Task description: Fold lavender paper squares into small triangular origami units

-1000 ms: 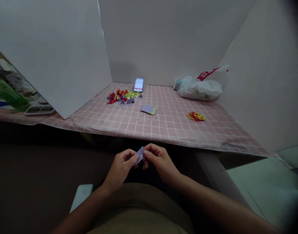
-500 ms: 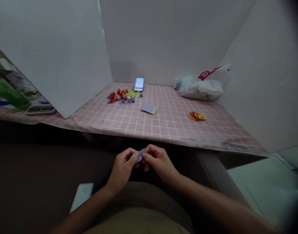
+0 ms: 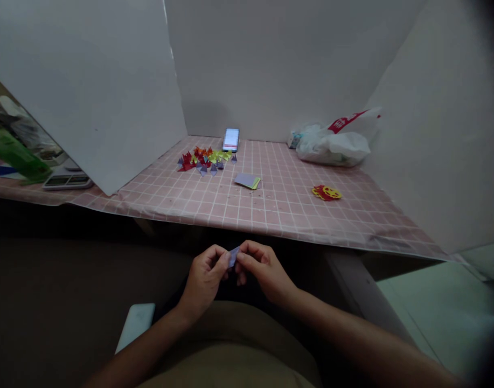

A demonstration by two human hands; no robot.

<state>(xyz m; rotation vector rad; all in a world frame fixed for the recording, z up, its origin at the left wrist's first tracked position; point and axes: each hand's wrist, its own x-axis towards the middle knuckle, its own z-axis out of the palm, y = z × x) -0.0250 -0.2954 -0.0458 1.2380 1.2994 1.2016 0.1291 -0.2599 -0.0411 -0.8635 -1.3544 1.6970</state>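
Observation:
A small folded piece of lilac paper (image 3: 233,257) is pinched between my two hands, above my lap and in front of the table edge. My left hand (image 3: 206,272) is closed on its left side, thumb on top. On the other side my right hand (image 3: 265,267) grips it between thumb and fingers. My fingers hide part of the paper. Beyond them on the table lies a stack of square paper sheets (image 3: 247,180), lilac on top with green and yellow edges showing. Farther back is a cluster of small folded paper figures (image 3: 204,159) in red, orange, yellow and lilac.
A lit phone (image 3: 231,139) leans at the back of the pink checked tabletop (image 3: 279,207). Red and yellow cut-out shapes (image 3: 326,193) lie at right, a white plastic bag (image 3: 335,145) behind them. White panels (image 3: 121,81) enclose the table. A white slab-like object (image 3: 136,326) rests beside my left forearm.
The lilac paper has tilted very slightly between my fingers. Both hands keep nearly the same place and grip, and the table is unchanged.

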